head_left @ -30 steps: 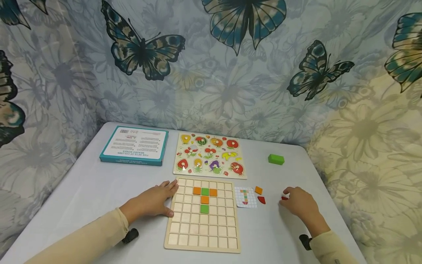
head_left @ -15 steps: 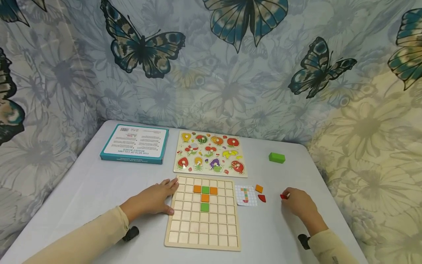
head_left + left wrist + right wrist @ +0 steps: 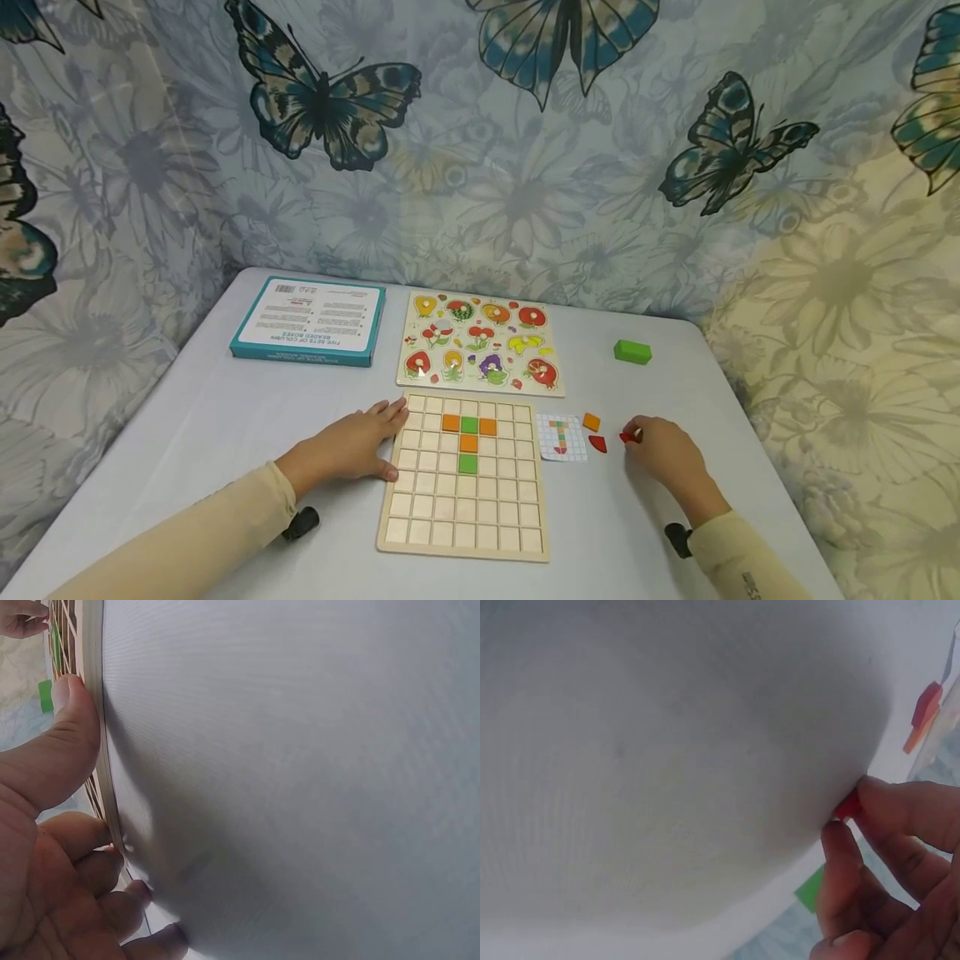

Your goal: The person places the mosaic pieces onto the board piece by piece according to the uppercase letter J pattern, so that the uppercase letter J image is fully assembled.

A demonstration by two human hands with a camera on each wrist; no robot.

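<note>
My right hand (image 3: 667, 450) pinches a small red piece (image 3: 848, 805) between thumb and fingertips, right of the loose pieces. A red quarter-round piece (image 3: 597, 444) and an orange square tile (image 3: 591, 422) lie beside a pattern card (image 3: 562, 438) printed with a coloured figure on a grid. My left hand (image 3: 348, 446) rests along the left edge of the wooden grid board (image 3: 442, 529), its thumb (image 3: 71, 742) touching the rim and its fingers spread. Orange tiles (image 3: 468, 443) and green tiles (image 3: 468, 464) sit in the board's upper cells in a T shape.
Behind the grid board lies a fruit puzzle board (image 3: 480, 343). A teal-edged box (image 3: 307, 321) is at the back left, a green block (image 3: 632, 352) at the back right. Patterned fabric (image 3: 517, 208) hangs behind the white-covered table (image 3: 187, 425).
My right hand has lifted the red piece and carried it left, closer to the loose pieces. The left hand stays at the board's edge. The head view has tilted slightly.
</note>
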